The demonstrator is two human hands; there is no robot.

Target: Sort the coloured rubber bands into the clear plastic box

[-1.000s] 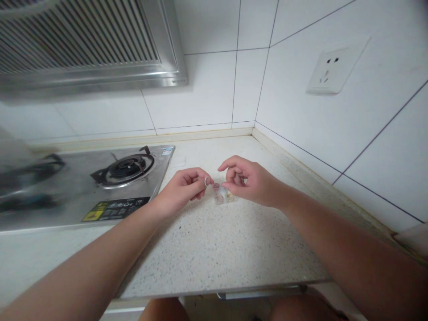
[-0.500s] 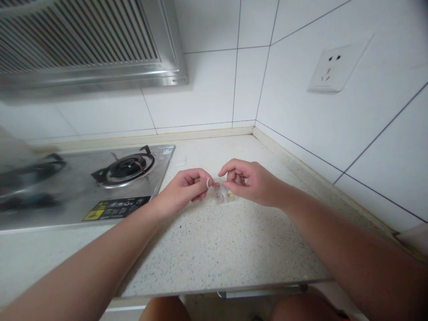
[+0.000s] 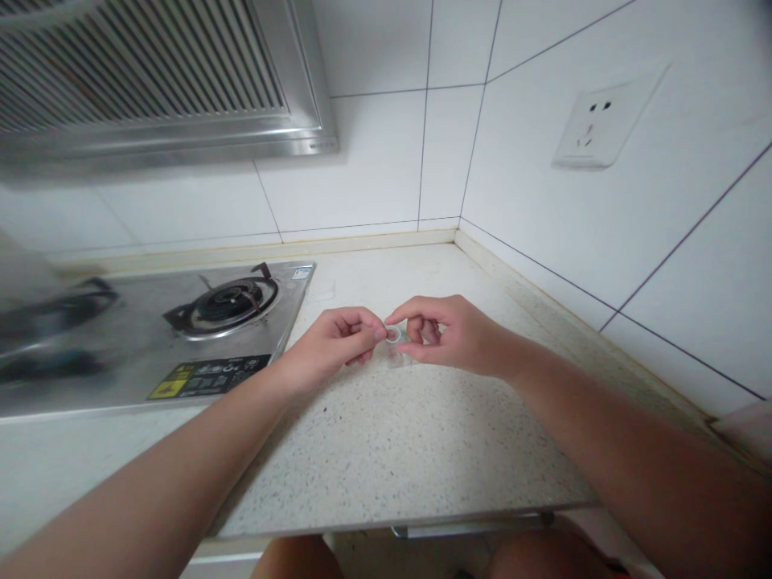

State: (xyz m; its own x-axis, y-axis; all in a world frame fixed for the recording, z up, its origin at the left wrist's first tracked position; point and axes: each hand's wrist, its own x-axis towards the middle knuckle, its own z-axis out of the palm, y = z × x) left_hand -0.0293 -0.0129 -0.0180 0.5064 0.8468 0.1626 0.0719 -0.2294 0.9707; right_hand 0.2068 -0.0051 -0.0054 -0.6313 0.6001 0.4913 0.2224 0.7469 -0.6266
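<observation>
My left hand (image 3: 346, 334) pinches a small white ring (image 3: 393, 334) by its left edge, between thumb and index finger. The ring now faces up toward me, just over the counter. My right hand (image 3: 443, 331) is close on the other side, with thumb and index finger apart around the ring. Its index fingertip is beside the left fingertips; whether it touches the ring I cannot tell. Under the ring lies a clear plastic packet (image 3: 395, 359) with faint reddish marks, partly hidden by the fingers.
The speckled stone countertop (image 3: 386, 442) runs into a tiled corner. A steel gas stove (image 3: 136, 322) with a black burner (image 3: 232, 299) is on the left, under a range hood (image 3: 181, 80). A wall socket (image 3: 588, 121) is at the right.
The ring has turned from nearly edge-on to face-up and shifted slightly right in my left hand. My right hand has moved slightly left, its index finger reaching toward the ring.
</observation>
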